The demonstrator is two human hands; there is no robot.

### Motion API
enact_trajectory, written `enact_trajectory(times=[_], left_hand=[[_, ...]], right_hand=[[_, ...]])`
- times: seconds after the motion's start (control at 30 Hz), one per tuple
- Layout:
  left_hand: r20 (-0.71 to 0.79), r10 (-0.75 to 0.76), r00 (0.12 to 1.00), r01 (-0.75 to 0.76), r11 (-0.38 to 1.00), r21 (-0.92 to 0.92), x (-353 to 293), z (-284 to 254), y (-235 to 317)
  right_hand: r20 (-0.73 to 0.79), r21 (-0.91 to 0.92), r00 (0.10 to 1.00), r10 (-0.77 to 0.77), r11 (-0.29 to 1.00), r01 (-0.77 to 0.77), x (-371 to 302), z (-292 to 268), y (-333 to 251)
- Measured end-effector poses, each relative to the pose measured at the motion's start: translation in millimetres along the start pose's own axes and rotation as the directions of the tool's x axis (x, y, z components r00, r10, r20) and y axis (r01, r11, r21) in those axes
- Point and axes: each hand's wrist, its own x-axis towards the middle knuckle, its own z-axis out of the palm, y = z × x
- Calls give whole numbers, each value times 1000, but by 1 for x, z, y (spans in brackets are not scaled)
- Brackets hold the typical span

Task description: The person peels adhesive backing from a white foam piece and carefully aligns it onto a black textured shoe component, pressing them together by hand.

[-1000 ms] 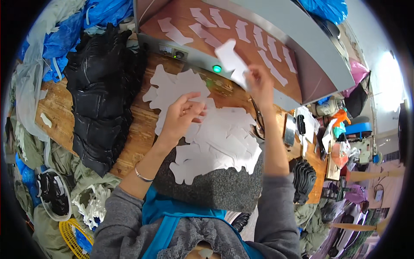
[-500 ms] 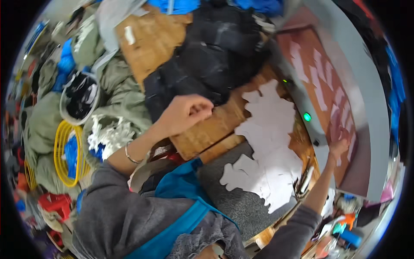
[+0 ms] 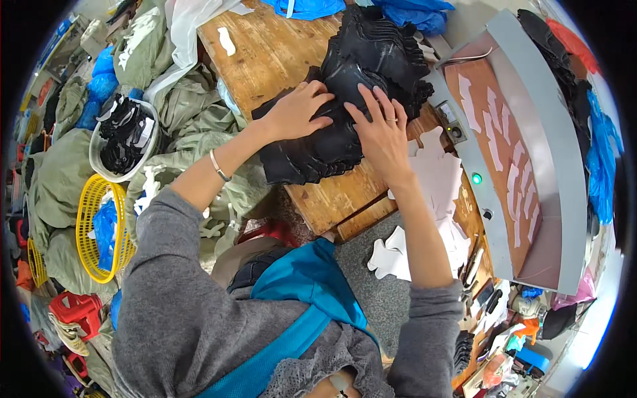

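Both of my hands rest on a pile of black, layered cut pieces (image 3: 312,156), which look like leather or fabric, on the wooden table. My left hand (image 3: 296,111) lies on the pile's left part, fingers slightly bent and thumb apart. To its right, my right hand (image 3: 383,132) touches the pieces with its fingers spread. Neither hand has visibly closed on a piece. Beneath my right forearm are irregular white cut pieces (image 3: 438,169), partly hidden by the arm.
A grey machine (image 3: 494,232) with a lit green button stands at right, white strips on its brown surface (image 3: 494,126). At left are a yellow basket (image 3: 83,229), a tub of black scraps (image 3: 99,159) and green sacks (image 3: 60,172). Blue plastic (image 3: 305,8) lies at the table's far end.
My right hand has left the brown surface of the machine and come over to the black pile. My left hand has moved up and right onto it. The view has shifted slightly.
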Motion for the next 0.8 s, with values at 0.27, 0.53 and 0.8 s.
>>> enact_trajectory(times=[0.27,0.53,0.8], left_hand=[[-115,18,993,-20,1000,-14,-9,-4,1],[-111,243,964,-249,968,-36,-58,-21,75],[165,203,965,-108,884,-456,-71,-54,98]], right_hand=[[48,-33,997,62,998,-61,-4,12,-17],[59,-53,994,89,995,-85,-4,11,-17],[309,772,922,232,506,-386,-20,-60,-37]])
